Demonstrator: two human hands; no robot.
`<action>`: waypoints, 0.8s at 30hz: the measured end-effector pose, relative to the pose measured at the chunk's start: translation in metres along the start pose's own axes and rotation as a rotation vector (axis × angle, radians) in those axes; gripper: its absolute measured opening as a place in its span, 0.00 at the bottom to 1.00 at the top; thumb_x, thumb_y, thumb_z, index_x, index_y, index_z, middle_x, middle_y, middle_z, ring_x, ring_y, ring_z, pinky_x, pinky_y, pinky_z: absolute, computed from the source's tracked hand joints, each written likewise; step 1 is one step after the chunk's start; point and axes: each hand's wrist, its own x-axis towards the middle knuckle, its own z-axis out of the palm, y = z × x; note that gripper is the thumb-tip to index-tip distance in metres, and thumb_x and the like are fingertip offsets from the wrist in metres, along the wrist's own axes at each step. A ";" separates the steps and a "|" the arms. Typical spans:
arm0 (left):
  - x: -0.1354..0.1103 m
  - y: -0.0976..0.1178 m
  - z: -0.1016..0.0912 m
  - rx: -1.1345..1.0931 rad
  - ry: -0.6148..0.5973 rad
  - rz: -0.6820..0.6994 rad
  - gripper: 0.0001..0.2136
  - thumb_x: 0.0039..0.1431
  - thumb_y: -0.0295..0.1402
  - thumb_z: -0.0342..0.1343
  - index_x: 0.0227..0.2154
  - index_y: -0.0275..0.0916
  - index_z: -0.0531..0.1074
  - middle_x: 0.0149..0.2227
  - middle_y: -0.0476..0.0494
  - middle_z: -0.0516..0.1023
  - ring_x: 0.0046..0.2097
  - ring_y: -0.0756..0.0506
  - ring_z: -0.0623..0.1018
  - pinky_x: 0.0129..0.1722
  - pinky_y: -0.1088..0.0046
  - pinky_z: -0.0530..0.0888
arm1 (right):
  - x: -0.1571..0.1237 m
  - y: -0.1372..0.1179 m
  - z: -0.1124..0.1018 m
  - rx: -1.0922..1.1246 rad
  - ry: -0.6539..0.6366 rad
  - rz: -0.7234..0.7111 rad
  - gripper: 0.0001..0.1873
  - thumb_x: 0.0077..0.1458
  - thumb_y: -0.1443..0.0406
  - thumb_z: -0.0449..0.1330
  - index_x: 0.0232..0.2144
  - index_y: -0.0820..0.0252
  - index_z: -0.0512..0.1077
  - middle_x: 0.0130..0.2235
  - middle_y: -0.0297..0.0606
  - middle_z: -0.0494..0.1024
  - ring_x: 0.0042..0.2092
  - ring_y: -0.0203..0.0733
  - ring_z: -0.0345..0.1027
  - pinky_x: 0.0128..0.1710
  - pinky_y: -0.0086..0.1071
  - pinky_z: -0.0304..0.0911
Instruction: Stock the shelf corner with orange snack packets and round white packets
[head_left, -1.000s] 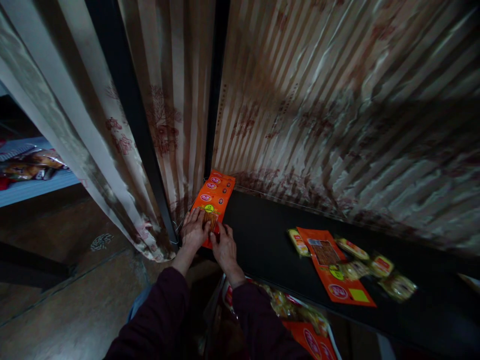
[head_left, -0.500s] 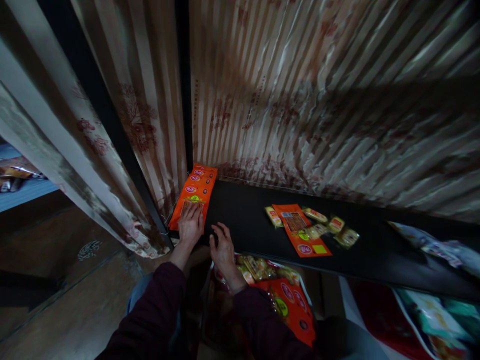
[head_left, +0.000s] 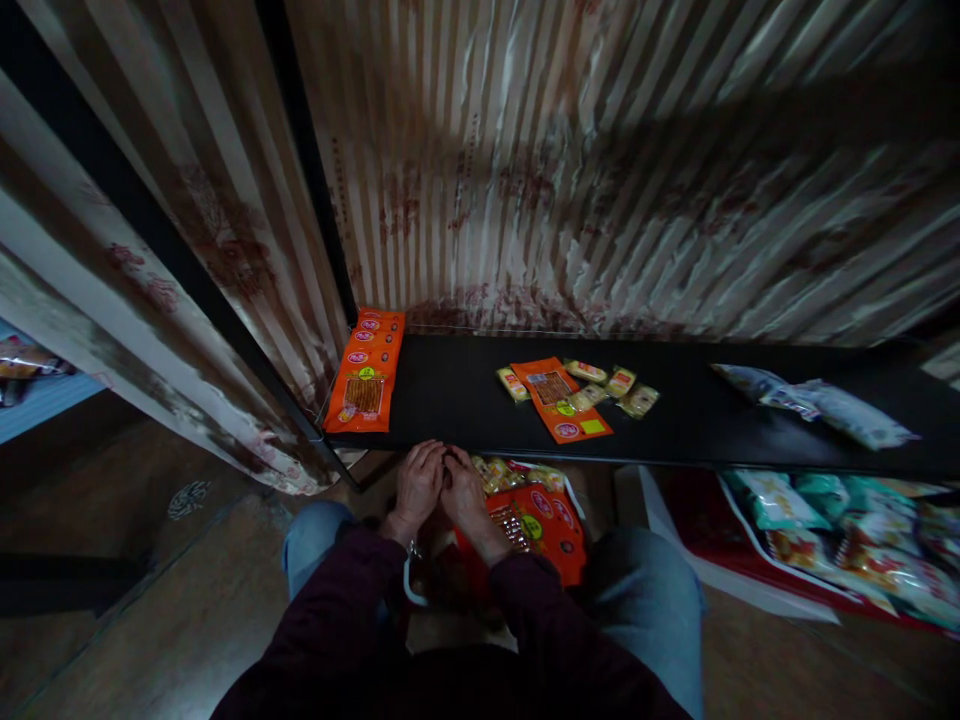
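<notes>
My left hand (head_left: 421, 482) and my right hand (head_left: 460, 490) are close together just in front of the black shelf's front edge, above the box. Both sets of fingers are curled inward and pressed together; whatever lies between them is hidden. Several orange snack packets (head_left: 364, 385) lie overlapped in a row at the shelf's left end, apart from my hands. Below my right hand, an orange snack packet (head_left: 559, 540) and small yellow wrapped snacks (head_left: 495, 472) fill a box, which my arms partly cover.
On the black shelf (head_left: 450, 400), another orange packet (head_left: 551, 385) lies among several small yellow wrapped snacks (head_left: 639, 400). Pale bags (head_left: 847, 410) rest farther right. A red box of bagged snacks (head_left: 795, 510) stands below. Black posts (head_left: 304, 150) and a striped curtain (head_left: 450, 230) border the shelf.
My left hand has left the orange packets and moved down and right to meet my right hand. Both hands have drawn back off the shelf, fingers now curled. The view has shifted right.
</notes>
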 end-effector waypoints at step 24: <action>-0.077 0.082 0.033 0.022 -0.819 -0.135 0.39 0.53 0.45 0.54 0.64 0.33 0.50 0.68 0.32 0.46 0.68 0.34 0.46 0.66 0.52 0.48 | -0.102 0.074 -0.086 -0.603 -0.259 0.491 0.31 0.57 0.52 0.52 0.61 0.56 0.60 0.65 0.51 0.54 0.66 0.61 0.44 0.58 0.53 0.49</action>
